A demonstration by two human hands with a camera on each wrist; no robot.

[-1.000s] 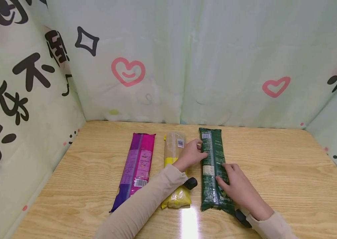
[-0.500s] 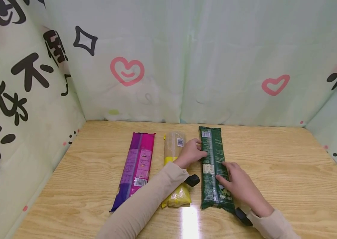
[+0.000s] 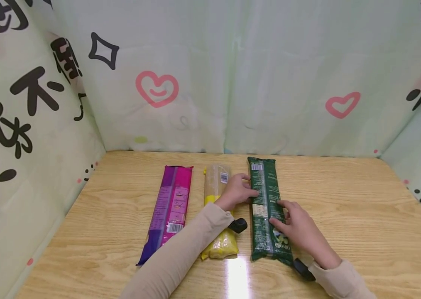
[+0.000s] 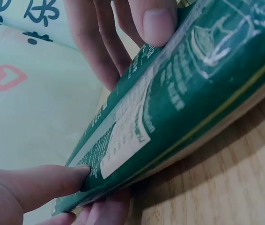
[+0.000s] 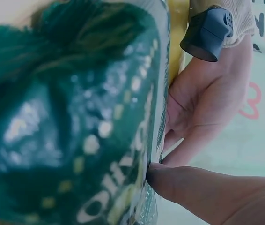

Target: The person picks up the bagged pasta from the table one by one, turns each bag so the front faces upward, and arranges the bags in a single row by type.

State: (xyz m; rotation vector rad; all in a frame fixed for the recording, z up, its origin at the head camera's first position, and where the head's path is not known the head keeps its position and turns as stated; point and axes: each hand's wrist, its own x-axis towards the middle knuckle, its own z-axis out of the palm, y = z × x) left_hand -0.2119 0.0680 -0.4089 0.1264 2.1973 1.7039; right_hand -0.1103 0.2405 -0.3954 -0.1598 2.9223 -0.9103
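Note:
A long green pack of spaghetti lies back side up on the table, its top end toward the back wall. My left hand pinches its left edge, thumb on top; in the left wrist view some fingertips show at the side below that thumb. My right hand grips the pack's right edge lower down, thumb over the top face. Left of it is a yellow and clear pack, partly hidden by my left forearm. Farther left lies a purple and pink pack, its lower right corner covered by my sleeve.
The wooden table reaches to a pale printed curtain at the back and sides. My left forearm crosses over the yellow pack. A dark wrist camera sits close to the green pack's lower right corner.
Both hands keep their hold on the green pack, which stays almost in place. The head view has shifted only slightly.

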